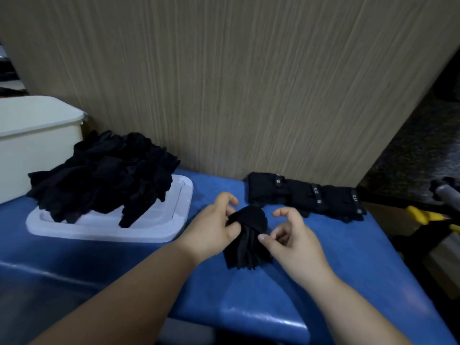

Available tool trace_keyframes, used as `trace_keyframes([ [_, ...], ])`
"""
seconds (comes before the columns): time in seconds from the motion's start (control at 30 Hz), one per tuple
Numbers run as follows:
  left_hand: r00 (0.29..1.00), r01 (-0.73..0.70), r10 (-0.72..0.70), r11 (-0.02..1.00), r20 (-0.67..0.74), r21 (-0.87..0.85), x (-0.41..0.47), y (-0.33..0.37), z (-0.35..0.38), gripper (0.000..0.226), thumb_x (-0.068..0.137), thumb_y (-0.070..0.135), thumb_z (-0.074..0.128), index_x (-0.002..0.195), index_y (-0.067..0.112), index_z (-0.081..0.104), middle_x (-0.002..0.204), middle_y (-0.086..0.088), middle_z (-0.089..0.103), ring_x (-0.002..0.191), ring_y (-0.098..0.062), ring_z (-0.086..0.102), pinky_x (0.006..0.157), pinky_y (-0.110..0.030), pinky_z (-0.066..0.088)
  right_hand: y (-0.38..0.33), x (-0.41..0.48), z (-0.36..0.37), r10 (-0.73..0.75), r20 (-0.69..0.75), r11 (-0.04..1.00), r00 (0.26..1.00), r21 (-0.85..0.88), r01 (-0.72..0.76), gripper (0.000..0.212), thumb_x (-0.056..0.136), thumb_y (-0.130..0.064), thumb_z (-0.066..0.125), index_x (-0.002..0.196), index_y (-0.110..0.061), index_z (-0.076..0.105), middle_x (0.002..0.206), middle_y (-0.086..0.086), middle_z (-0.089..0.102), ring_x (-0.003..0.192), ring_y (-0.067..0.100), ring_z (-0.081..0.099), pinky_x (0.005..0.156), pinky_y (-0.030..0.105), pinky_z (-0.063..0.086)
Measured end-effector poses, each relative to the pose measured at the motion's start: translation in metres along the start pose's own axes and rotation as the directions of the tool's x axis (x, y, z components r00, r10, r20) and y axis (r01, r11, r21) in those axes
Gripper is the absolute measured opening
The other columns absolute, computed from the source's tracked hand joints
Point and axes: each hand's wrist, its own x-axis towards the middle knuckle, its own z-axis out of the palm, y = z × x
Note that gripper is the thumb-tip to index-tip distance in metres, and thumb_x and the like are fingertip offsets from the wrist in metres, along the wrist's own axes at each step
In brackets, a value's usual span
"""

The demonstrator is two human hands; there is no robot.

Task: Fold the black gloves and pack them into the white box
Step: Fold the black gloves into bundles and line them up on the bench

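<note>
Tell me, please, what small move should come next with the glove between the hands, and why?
Probably close the right hand on the loose lower end of the glove and fold it up toward the rounded end the left hand pinches: it is only half folded, unlike the folded gloves lined up behind.

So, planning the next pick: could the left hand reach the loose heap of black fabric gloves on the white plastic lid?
Probably yes: the heap lies uncovered left of the left hand, nothing between, but that hand grips a black glove now.
</note>
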Motion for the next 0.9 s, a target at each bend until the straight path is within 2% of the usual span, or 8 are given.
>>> trace_keyframes([
  [0.13,1.000,-0.008,0.006,0.997,-0.028,-0.076,-0.006,0.006,0.002,0.022,0.088,0.018,0.055,0.102,0.030,0.042,0.089,0.012,0.064,0.073,0.000,0.055,0.066,-0.016,0.040,0.001,0.000,-0.007,-0.147,0.023,0.989,0.989,-0.012,0.148,0.050,0.067,-0.025,0.083,0.095,-0.046,0.049,0.078,-0.011,0.055,0.063,0.009,0.057,0.061,0.027,0.049],
  [0.2,0.999,-0.016,0.012,0.995,-0.046,-0.099,-0.009,0.007,0.003,0.014,0.089,0.019,0.057,0.092,0.030,0.048,0.078,0.009,0.063,0.068,-0.005,0.054,0.064,-0.018,0.042,0.001,0.000,-0.005,-0.185,0.015,0.983,0.983,-0.011,0.186,0.048,0.068,-0.021,0.081,0.095,-0.043,0.048,0.083,-0.013,0.053,0.066,0.011,0.060,0.060,0.027,0.051],
  [0.3,0.998,-0.016,0.009,0.994,-0.068,-0.112,-0.009,0.007,0.005,0.012,0.090,0.019,0.060,0.083,0.027,0.057,0.073,0.007,0.062,0.062,-0.002,0.054,0.062,-0.017,0.043,0.003,0.002,-0.002,-0.240,-0.022,0.970,0.971,-0.039,0.239,0.038,0.073,-0.012,0.077,0.089,-0.037,0.053,0.085,-0.012,0.053,0.068,0.010,0.062,0.061,0.017,0.047],
  [0.4,0.996,-0.034,0.018,0.985,-0.092,-0.172,-0.007,0.008,0.007,0.012,0.088,0.015,0.064,0.081,0.024,0.062,0.087,0.011,0.056,0.068,0.002,0.056,0.071,-0.014,0.043,0.004,0.004,-0.001,-0.258,-0.062,0.965,0.964,-0.071,0.253,0.032,0.075,-0.008,0.074,0.087,-0.033,0.058,0.091,-0.014,0.055,0.067,0.010,0.062,0.064,0.014,0.046],
  [0.47,0.997,-0.018,-0.003,0.961,-0.076,-0.275,-0.007,0.009,0.008,0.014,0.089,0.011,0.063,0.080,0.022,0.064,0.092,0.010,0.056,0.076,-0.004,0.059,0.078,-0.020,0.046,0.003,0.005,-0.003,-0.250,-0.080,0.967,0.965,-0.073,0.244,0.027,0.077,-0.007,0.071,0.083,-0.032,0.061,0.087,-0.014,0.057,0.067,0.010,0.061,0.063,0.015,0.046],
  [0.57,0.999,0.045,-0.028,0.867,0.042,-0.497,-0.010,0.010,0.006,0.020,0.093,0.006,0.056,0.081,0.021,0.062,0.081,0.006,0.063,0.077,-0.005,0.057,0.078,-0.023,0.043,0.004,0.006,-0.006,-0.209,-0.023,0.977,0.978,-0.054,0.208,0.025,0.082,-0.008,0.066,0.074,-0.031,0.059,0.068,-0.012,0.057,0.061,0.008,0.055,0.058,0.014,0.041],
  [0.7,0.994,0.088,-0.026,0.737,0.102,-0.670,-0.011,0.011,0.004,0.022,0.096,0.002,0.048,0.085,0.015,0.060,0.082,-0.003,0.063,0.082,-0.015,0.056,0.082,-0.030,0.043,0.002,0.007,-0.008,-0.099,0.086,0.983,0.991,0.164,0.083,0.023,0.090,-0.007,0.059,0.075,-0.024,0.059,0.062,-0.011,0.055,0.058,0.005,0.046,0.058,0.020,0.039],
  [0.9,0.983,0.131,0.022,0.623,0.185,-0.771,-0.012,0.017,0.008,0.018,0.097,0.000,0.043,0.089,0.008,0.056,0.075,-0.004,0.065,0.068,-0.010,0.059,0.064,-0.020,0.049,-0.005,0.004,-0.010,0.007,0.112,0.948,0.994,0.314,-0.042,0.025,0.092,-0.002,0.053,0.073,-0.018,0.058,0.059,-0.007,0.053,0.055,0.006,0.042,0.055,0.022,0.035],
])
